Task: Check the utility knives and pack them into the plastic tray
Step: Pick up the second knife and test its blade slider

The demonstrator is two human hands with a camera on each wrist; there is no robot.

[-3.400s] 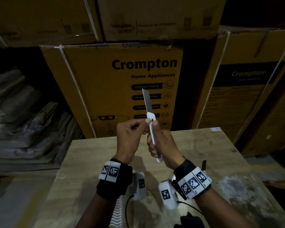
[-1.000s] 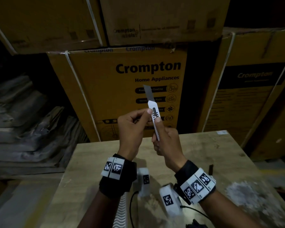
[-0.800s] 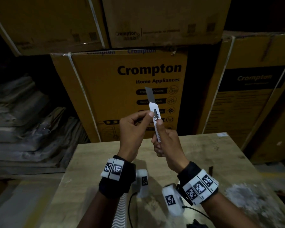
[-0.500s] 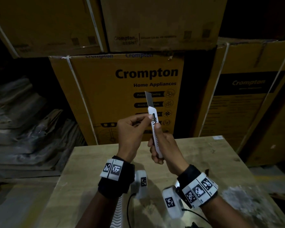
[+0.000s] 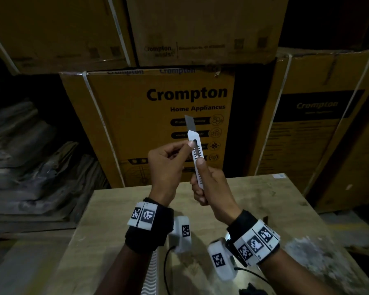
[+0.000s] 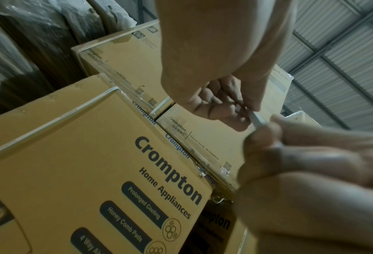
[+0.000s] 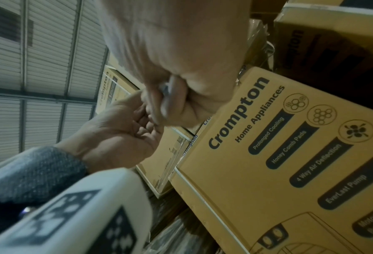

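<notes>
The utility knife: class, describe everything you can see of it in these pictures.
The utility knife has a slim white body that looks like plastic, with a notched slot down its face. A short grey blade sticks out of its top. It is held nearly upright above the wooden table. The right hand grips its lower body, and the left hand touches it near the top.

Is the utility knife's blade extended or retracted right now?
Extended. In the head view a grey blade sticks out above the white utility knife, gripped by the right hand.
</notes>
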